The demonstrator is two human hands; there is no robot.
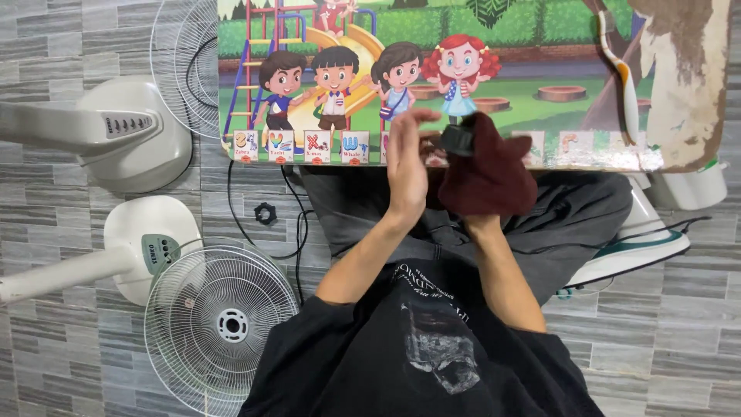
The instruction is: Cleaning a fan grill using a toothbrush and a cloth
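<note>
Two hands meet over the worktop's (255, 93) near edge: the right hand (485, 181), wrapped in a dark red cloth (494, 174), pinches a small black part (457, 139), just right of the open-fingered left hand (407, 166).

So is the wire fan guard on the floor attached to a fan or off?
Off: the fan guard lies flat on the tiles, separate.

Bright, even light, soft shadows; fisheye bending at edges, hands slightly blurred
</note>
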